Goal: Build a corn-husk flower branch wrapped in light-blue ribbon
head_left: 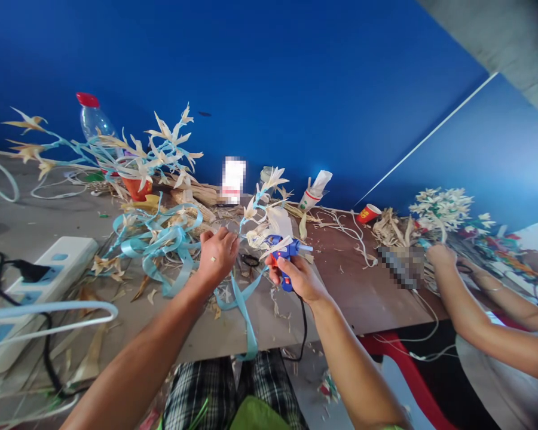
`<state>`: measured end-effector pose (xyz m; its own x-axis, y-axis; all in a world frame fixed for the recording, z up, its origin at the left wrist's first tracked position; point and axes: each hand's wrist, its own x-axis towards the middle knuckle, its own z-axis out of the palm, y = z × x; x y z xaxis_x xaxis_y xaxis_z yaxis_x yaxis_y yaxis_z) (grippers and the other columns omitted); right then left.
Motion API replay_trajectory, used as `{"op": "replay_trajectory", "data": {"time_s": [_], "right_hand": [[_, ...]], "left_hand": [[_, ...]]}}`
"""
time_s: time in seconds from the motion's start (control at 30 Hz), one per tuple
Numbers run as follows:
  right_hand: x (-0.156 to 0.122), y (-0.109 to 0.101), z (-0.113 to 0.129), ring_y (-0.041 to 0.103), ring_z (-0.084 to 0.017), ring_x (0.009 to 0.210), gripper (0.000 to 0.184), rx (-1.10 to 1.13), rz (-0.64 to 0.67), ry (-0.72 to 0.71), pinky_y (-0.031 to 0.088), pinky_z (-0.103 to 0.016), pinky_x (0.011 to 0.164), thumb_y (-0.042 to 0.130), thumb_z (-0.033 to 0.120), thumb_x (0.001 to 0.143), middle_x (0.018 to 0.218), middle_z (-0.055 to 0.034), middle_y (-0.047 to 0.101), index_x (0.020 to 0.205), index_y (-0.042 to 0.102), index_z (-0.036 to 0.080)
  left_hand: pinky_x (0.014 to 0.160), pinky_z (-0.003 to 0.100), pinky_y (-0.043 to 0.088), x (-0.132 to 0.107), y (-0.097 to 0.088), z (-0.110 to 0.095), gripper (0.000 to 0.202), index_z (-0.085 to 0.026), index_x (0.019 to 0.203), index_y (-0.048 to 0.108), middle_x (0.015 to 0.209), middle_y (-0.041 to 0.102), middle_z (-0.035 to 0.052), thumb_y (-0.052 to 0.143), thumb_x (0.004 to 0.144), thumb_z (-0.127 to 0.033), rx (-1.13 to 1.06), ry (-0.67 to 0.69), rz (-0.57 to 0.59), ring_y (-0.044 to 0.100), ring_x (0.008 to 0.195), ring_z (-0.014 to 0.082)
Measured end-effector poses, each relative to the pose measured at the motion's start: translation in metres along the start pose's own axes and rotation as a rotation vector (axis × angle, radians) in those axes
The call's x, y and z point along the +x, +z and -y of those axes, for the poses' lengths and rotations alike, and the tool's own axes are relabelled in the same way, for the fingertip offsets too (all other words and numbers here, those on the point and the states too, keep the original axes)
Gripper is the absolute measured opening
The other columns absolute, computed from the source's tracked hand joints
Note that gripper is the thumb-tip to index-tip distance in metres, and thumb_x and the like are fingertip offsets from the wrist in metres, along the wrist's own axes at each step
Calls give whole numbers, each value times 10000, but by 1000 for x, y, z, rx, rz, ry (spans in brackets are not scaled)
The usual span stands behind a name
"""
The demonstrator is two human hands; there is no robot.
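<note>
Blue glue gun [285,254] is in our right hand [296,276], fingers wrapped tight round the grip, thumb on the near side. Its body sits right up against the lower leaves of the husk-flower sprig [263,200].

Head view (only one we have):
- Our left hand [218,254] is palm down with the fingers curled together, closed on the sprig's lower stem. We can't tell exactly which fingers pinch it. The sprig stands upright between both hands, above the middle of the table [363,295].
- Pale blue ribbon [159,239] is piled in loops just left of the left hand, and one strand runs under the hands and hangs over the near table edge.
- The gun's black cable [303,328] drops off the table edge below the right hand.
- A white power strip [49,269] lies far left with a black plug in it.
- At the back there is a plastic bottle [94,122] with a red cap, a finished husk-flower branch [130,152], a paper cup [311,197] and a red cup [368,212].
- To the right a co-worker's hand [440,255] rests on husk scraps, near a white flower bunch [443,206] and well apart from our hands.
</note>
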<state>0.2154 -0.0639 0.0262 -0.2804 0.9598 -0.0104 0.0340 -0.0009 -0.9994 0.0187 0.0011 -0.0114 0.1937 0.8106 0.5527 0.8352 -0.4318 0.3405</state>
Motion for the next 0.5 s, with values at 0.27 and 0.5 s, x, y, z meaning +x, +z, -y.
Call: {"op": "replay_trajectory", "data": {"time_s": [0.27, 0.5], "right_hand": [[2, 1, 5, 476, -89, 493, 453, -56, -15, -1, 289, -233, 483, 536, 578, 792, 562, 6, 533, 855, 589, 133], [3, 4, 9, 464, -91, 490, 462, -117, -26, 20, 297, -242, 496, 522, 585, 792, 552, 9, 533, 853, 593, 132]], "left_hand": [[747, 361, 290, 0, -3, -1, 289, -181, 758, 634, 785, 641, 61, 396, 903, -257, 14, 8, 21, 566, 732, 193], [761, 364, 285, 0, -3, -1, 291, -186, 764, 635, 782, 638, 60, 396, 907, -268, 9, 11, 16, 567, 736, 192]]}}
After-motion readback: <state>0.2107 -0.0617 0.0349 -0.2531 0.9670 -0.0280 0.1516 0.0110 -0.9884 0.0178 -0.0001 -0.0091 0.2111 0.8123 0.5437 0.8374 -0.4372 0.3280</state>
